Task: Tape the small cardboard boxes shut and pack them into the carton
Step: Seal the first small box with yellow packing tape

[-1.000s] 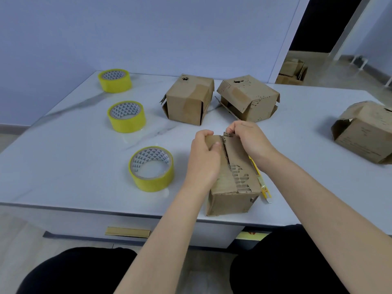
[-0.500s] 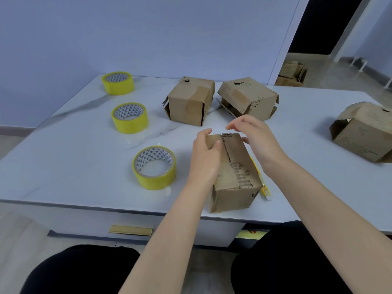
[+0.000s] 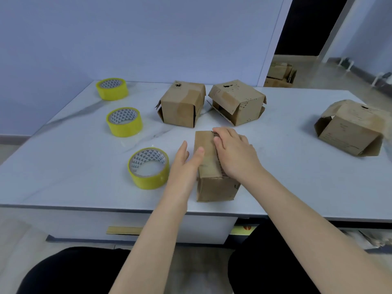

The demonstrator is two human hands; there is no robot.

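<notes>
A small box (image 3: 214,187) stands at the near edge of the counter (image 3: 63,158), about the middle, with its top flaps folded down. The left hand (image 3: 185,166) lies against the box's left side, fingers straight and together, with the thumb resting on the left top flap. The right hand (image 3: 235,154) rests palm down on the right half of the top, fingers lightly bent, their tips along the seam toward the far edge; it pinches nothing that shows. The hands are apart, one on each side of the seam. Just left of the left hand the near roll (image 3: 148,168) of yellow tape lies flat on the counter. The mid roll (image 3: 124,122) and far roll (image 3: 112,89) lie further back along the left side. Behind the box stand the back-left box (image 3: 180,109), its side flaps ajar, and the back-right box (image 3: 239,102), turned at an angle with loose flaps. The side box (image 3: 350,128) sits well apart at the right, flaps splayed. Through the doorway, brown cartons (image 3: 280,74) sit on the floor.
</notes>
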